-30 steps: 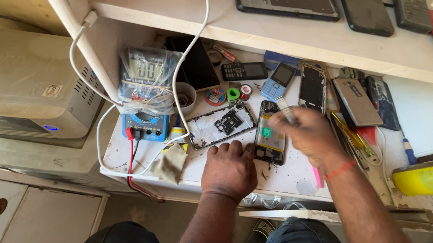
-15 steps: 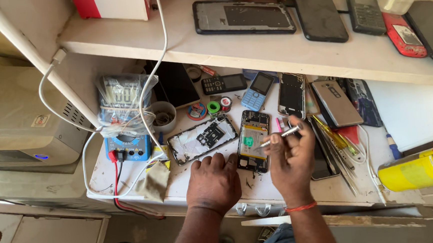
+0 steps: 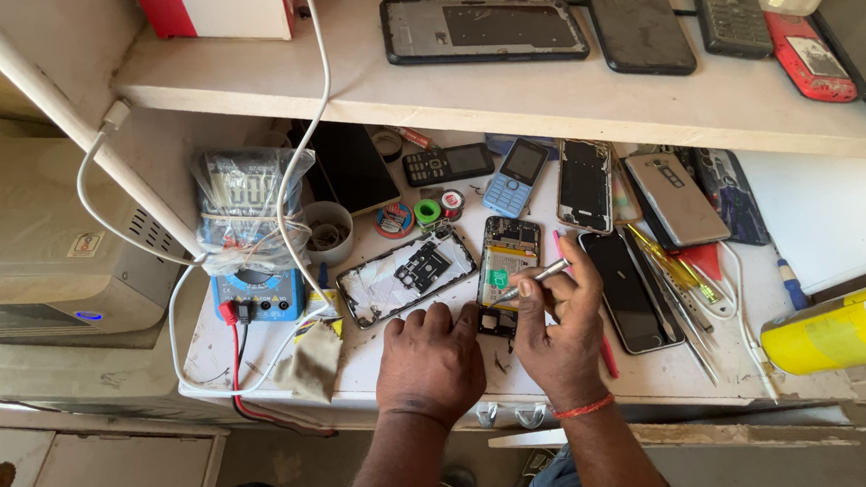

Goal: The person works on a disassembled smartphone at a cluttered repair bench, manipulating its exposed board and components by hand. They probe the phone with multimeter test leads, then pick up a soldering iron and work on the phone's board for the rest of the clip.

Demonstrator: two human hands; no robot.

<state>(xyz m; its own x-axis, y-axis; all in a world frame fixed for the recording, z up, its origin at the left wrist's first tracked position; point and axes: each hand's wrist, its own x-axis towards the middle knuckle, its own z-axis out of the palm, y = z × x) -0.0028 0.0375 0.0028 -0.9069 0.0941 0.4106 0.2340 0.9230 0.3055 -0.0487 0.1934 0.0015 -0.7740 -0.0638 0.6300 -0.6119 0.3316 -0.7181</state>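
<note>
1. I judge this the probing step: my right hand pinches slim metal tweezers, tips on the opened phone with bared circuit board.
2. My left hand lies curled at the phone's lower edge, gripping nothing, steadying it.
3. The phone lies flat mid-bench beside its detached back cover.
4. Next calls for fine, steady tip control.

Opened phone, back cover off, green and gold innards showing, lying flat and lengthwise on the bench near its middle. Slim metal tweezers angled, tip touching phone's lower part.
</note>
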